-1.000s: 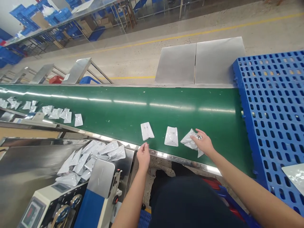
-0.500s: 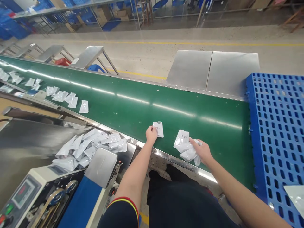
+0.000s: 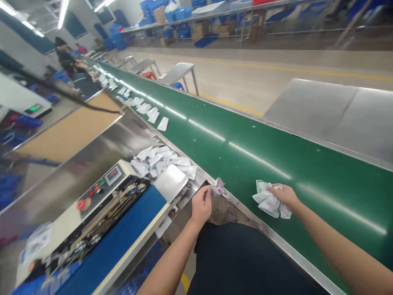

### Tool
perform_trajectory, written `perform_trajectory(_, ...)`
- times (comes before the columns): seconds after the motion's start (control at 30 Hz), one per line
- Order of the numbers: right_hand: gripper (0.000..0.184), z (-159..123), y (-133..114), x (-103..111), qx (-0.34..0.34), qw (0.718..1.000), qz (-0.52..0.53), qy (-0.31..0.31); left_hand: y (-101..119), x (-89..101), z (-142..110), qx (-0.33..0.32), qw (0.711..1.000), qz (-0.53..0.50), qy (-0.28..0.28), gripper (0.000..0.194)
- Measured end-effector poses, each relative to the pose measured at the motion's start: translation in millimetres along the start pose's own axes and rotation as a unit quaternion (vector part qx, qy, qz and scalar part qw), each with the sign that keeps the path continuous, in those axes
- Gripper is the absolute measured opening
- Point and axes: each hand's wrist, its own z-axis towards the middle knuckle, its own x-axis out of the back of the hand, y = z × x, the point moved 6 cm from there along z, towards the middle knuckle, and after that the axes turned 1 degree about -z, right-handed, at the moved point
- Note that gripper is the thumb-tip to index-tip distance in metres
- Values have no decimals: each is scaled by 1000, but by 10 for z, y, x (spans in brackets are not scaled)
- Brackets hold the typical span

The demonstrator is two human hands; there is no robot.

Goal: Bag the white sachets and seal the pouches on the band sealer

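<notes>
Pinched in my left hand (image 3: 202,205) is a small white pouch (image 3: 218,186), tilted and partly blurred, above the near edge of the green conveyor belt (image 3: 227,162). My right hand (image 3: 284,194) grips a loose bunch of white pouches (image 3: 268,201) over the belt; its thumb lies across them. Whether the bunch rests on the belt I cannot tell. A heap of white pouches (image 3: 166,159) lies on the metal surface to the left of my left hand, beside the sealing machine (image 3: 112,180).
More white pouches (image 3: 152,114) form a line along the belt's far left. Steel tables (image 3: 322,108) stand beyond the belt. The machine's blue band (image 3: 129,233) runs toward the lower left. A co-worker (image 3: 66,57) is at the belt's far end.
The view has swung left. My left hand has drawn its pouch back from over the belt to the near edge, and the pouch has tilted. My right hand still holds its bunch.
</notes>
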Motion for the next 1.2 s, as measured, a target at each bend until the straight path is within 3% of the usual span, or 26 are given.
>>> perform_trajectory(0.13, 30, -106, -1272, -607, 214, 962, -167, -40, -64, 610, -524, 57, 990, 0, 129, 44)
perform_trajectory(0.27, 31, -582, -2813, -1447, 380, 907, -176, -51, -189, 1180, -1075, 95, 962, 11, 254, 47)
perform_trajectory(0.37, 36, -1107, -3804, -2146, 458, 874, -129, -98, -290, 1566, -1420, 112, 942, 16, 316, 46)
perform_trajectory(0.47, 41, -1631, -4443, -2883, 478, 854, -91, -181, -382, 1957, -1672, 114, 918, 11, 381, 45)
perform_trajectory(0.53, 45, -1927, -4633, -3409, 468, 843, -103, -246, -443, 2198, -1769, 116, 903, 6, 413, 44)
perform_trajectory(0.6, 46, -2159, -4672, -3903, 472, 824, -142, -280, -503, 2414, -1819, 122, 889, -3, 441, 45)
perform_trajectory(0.67, 47, -2303, -4622, -4291, 499, 804, -178, -268, -563, 2594, -1838, 129, 875, -17, 467, 46)
perform_trajectory(0.73, 50, -2345, -4543, -4528, 523, 801, -179, -229, -623, 2729, -1846, 136, 859, -33, 492, 47)
perform_trajectory(0.87, 58, -2220, -4438, -4691, 495, 833, -156, -191, -717, 2847, -1850, 150, 840, -53, 519, 46)
perform_trajectory(0.97, 57, -2171, -4484, -4722, 487, 838, -161, -187, -739, 2823, -1815, 154, 841, -59, 515, 44)
perform_trajectory(1.1, 61, -2281, -4506, -4754, 561, 793, -127, -200, -663, 2720, -1710, 139, 855, -68, 496, 45)
perform_trajectory(1.2, 84, -2341, -4341, -4781, 596, 750, -125, -257, -545, 2639, -1663, 134, 850, -71, 505, 45)
